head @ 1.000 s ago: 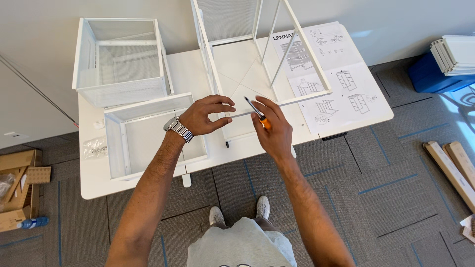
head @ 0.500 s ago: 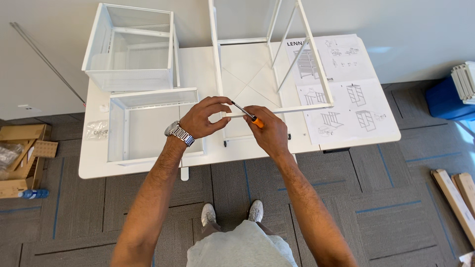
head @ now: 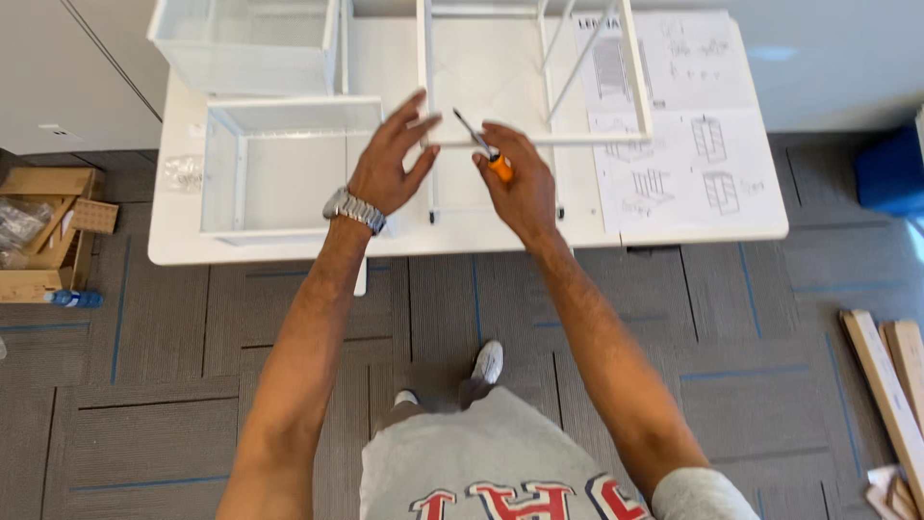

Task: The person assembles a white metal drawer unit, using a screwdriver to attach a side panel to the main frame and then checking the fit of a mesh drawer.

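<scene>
My right hand (head: 515,183) grips a screwdriver (head: 484,147) with an orange handle, its metal shaft pointing up-left toward the front bar of a white metal frame (head: 539,140) standing on the white table (head: 289,246). My left hand (head: 390,159), with a metal watch on the wrist, hovers open with fingers spread just left of the frame's upright bar, holding nothing. A white mesh basket (head: 284,164) lies under and left of that hand. A second white basket (head: 245,43) sits behind it.
Paper assembly sheets (head: 688,116) with drawings lie on the table's right part. A small clear bag (head: 181,173) rests at the table's left edge. Cardboard boxes (head: 43,231) sit on the floor left, wooden boards (head: 890,376) right, a blue box (head: 890,169) far right.
My left hand has let go of the frame bar near the screwdriver tip and opened, fingers spread. The view has shifted down, closer to the table.
</scene>
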